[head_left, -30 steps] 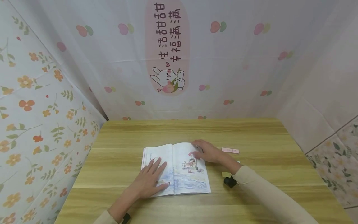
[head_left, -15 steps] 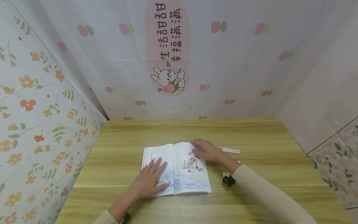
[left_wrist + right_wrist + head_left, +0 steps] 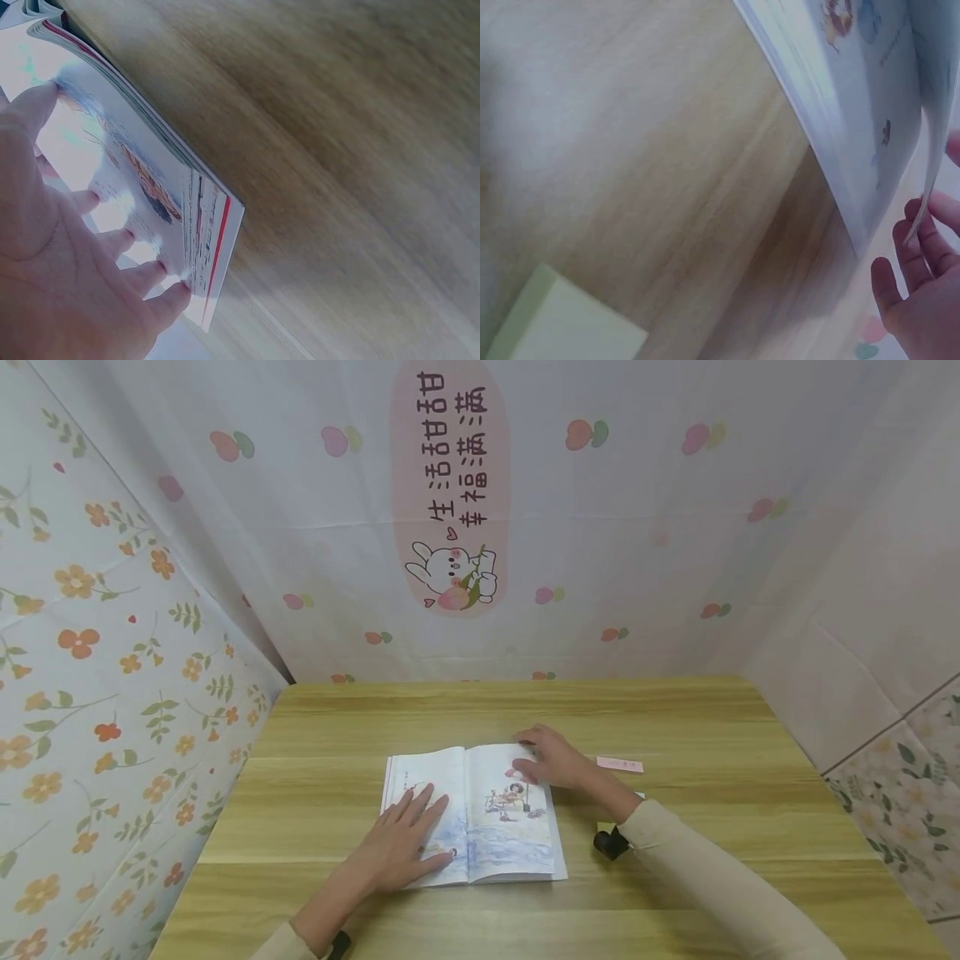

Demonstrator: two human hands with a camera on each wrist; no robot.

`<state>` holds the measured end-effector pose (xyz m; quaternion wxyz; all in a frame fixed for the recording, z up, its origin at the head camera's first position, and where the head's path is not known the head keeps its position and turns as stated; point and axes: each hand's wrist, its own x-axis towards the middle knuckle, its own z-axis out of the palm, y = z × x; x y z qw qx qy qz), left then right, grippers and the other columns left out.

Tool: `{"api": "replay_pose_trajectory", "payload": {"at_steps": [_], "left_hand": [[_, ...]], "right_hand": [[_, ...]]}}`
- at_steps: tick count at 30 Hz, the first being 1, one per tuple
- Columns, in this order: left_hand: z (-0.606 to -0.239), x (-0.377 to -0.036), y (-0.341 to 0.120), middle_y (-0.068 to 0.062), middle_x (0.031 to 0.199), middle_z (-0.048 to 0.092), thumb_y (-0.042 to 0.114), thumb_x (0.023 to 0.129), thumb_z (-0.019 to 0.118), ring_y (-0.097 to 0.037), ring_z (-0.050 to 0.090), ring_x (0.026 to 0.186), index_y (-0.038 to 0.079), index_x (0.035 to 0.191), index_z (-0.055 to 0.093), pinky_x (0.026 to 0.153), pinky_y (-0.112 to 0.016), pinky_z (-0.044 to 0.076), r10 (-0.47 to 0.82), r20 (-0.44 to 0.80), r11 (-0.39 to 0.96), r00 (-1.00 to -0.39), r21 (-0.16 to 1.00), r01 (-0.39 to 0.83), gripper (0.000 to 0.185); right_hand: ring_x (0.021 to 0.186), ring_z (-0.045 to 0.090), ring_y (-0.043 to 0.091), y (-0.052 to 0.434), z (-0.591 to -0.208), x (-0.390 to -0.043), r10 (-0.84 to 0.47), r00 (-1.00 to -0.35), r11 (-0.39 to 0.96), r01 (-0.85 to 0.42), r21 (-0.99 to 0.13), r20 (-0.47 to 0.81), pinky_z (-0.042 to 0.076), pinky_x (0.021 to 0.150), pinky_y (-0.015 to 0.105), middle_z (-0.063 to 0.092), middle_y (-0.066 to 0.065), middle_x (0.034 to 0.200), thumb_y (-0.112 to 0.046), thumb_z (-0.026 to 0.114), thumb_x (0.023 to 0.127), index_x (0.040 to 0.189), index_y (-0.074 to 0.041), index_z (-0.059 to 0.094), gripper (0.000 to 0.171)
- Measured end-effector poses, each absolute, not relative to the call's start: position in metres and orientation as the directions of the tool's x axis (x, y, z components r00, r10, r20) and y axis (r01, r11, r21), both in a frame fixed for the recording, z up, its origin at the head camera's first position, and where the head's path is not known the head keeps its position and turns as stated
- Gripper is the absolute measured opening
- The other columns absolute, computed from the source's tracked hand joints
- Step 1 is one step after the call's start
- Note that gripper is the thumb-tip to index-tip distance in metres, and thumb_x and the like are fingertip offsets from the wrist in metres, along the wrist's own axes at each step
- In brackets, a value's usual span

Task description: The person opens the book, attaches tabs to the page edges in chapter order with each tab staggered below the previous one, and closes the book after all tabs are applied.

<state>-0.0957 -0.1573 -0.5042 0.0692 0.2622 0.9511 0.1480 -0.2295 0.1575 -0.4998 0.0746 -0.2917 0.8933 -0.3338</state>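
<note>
Item: thin illustrated picture book with soft white pages and a red-edged cover (image 3: 471, 814), lying open and flat at the middle of the pale wood-grain surface (image 3: 675, 718), spine running away from the person. Left hand (image 3: 401, 847): palm down on the left page, fingers straight and spread, pressing it flat; no grip closed on anything. The left wrist view shows the fingertips (image 3: 171, 294) near the page stack's outer corner. Right hand (image 3: 553, 758): at the upper outer corner of the right page, fingers curled; the right wrist view shows a single leaf (image 3: 930, 112) raised off the stack and pinched at its edge between the fingertips (image 3: 922, 240), so the grip is narrow and holding that one sheet. Step judged in hand: turning a right-hand page, at the lifting stage. Next move would likely call for carrying the leaf over the spine while the left hand makes room for it. Adjacent: small pink paper strip (image 3: 619, 764) just right of the right hand; pale yellow-green sticky-note pad (image 3: 562, 322) near the right wrist. Surround: floral and fruit-printed cloth walls (image 3: 127, 635).
</note>
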Motion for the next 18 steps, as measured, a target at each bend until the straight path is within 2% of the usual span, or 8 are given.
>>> {"api": "replay_pose_trajectory", "payload": {"at_steps": [5,8,11,14,16,18], "left_hand": [[-0.5024,-0.0956,-0.1562,-0.019,0.163,0.025,0.058,0.098,0.056,-0.047,0.022,0.146,0.009,0.158,0.036,0.109,-0.066,0.028,0.526,-0.058,0.814,-0.848,0.322,0.483,0.080],[-0.5020,-0.0958,-0.1557,-0.020,0.163,0.025,0.057,0.098,0.057,-0.047,0.023,0.146,0.009,0.157,0.037,0.109,-0.066,0.028,0.528,-0.054,0.812,-0.847,0.324,0.485,0.080],[-0.5029,-0.0960,-0.1556,-0.019,0.163,0.025,0.058,0.097,0.057,-0.047,0.022,0.146,0.009,0.158,0.036,0.110,-0.066,0.028,0.525,-0.064,0.815,-0.849,0.325,0.479,0.081],[-0.5032,-0.0959,-0.1556,-0.018,0.164,0.024,0.060,0.098,0.055,-0.046,0.021,0.147,0.010,0.159,0.035,0.110,-0.065,0.027,0.520,-0.078,0.822,-0.851,0.317,0.473,0.081],[-0.5025,-0.0957,-0.1557,-0.018,0.164,0.024,0.060,0.097,0.055,-0.046,0.021,0.147,0.010,0.159,0.035,0.110,-0.065,0.027,0.519,-0.079,0.822,-0.851,0.318,0.471,0.081],[-0.5015,-0.0952,-0.1559,-0.018,0.164,0.024,0.059,0.097,0.056,-0.046,0.021,0.147,0.010,0.158,0.036,0.110,-0.065,0.027,0.518,-0.076,0.822,-0.852,0.322,0.470,0.081]], "right_hand": [[0.103,0.055,0.026,0.1582,-0.4988,-0.2316,-0.572,-0.818,0.605,-0.475,-0.639,0.066,0.049,0.089,0.045,0.061,0.012,0.113,-0.017,0.074,0.094,0.124,0.005,0.066,0.037],[0.100,0.054,0.026,0.1578,-0.4977,-0.2321,-0.542,-0.840,0.623,-0.432,-0.652,0.039,0.049,0.088,0.044,0.062,0.010,0.110,-0.017,0.076,0.093,0.116,0.002,0.068,0.031],[0.105,0.057,0.028,0.1586,-0.4963,-0.2320,-0.484,-0.875,0.629,-0.346,-0.696,-0.002,0.049,0.090,0.046,0.062,0.012,0.116,-0.018,0.077,0.093,0.121,0.001,0.065,0.036],[0.112,0.057,0.033,0.1611,-0.4949,-0.2309,-0.436,-0.900,0.598,-0.272,-0.754,-0.021,0.049,0.092,0.048,0.060,0.017,0.127,-0.021,0.076,0.094,0.133,0.003,0.057,0.050],[0.090,0.060,0.030,0.1624,-0.4927,-0.2287,-0.426,-0.904,0.530,-0.208,-0.822,-0.046,0.053,0.076,0.043,0.063,0.015,0.107,-0.021,0.076,0.094,0.142,0.004,0.049,0.060],[0.076,0.058,0.024,0.1620,-0.4912,-0.2258,-0.411,-0.909,0.455,-0.138,-0.880,-0.070,0.052,0.066,0.036,0.062,0.011,0.092,-0.020,0.076,0.094,0.146,0.006,0.043,0.066]]}}
